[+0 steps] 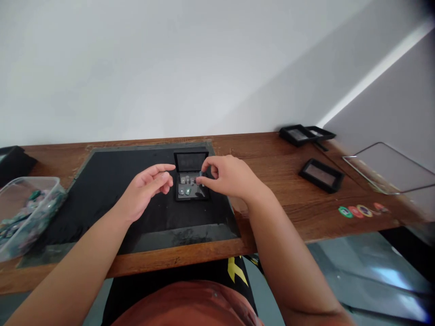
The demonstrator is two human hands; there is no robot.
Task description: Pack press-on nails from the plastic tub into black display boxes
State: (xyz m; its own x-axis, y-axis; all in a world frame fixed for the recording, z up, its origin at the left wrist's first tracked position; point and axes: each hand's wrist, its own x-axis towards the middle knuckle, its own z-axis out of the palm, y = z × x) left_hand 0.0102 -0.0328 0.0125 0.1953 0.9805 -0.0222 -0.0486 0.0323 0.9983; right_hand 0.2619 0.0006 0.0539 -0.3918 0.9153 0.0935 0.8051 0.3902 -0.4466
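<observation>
A small black case (190,182) lies open on a black mat (112,181), its lid standing up at the back. Several small stones sit in its tray, one of them green. My right hand (227,176) hovers over the case's right side, thumb and forefinger pinched on a small pale stone (201,174). My left hand (147,190) is just left of the case, fingers loosely curled and apart, holding nothing.
A clear plastic tub (25,213) of mixed stones stands at the left edge of the wooden table (278,181). Black display boxes (321,174) (306,134) lie at the right, beside a clear tray (390,167) and a row of round stickers (360,211).
</observation>
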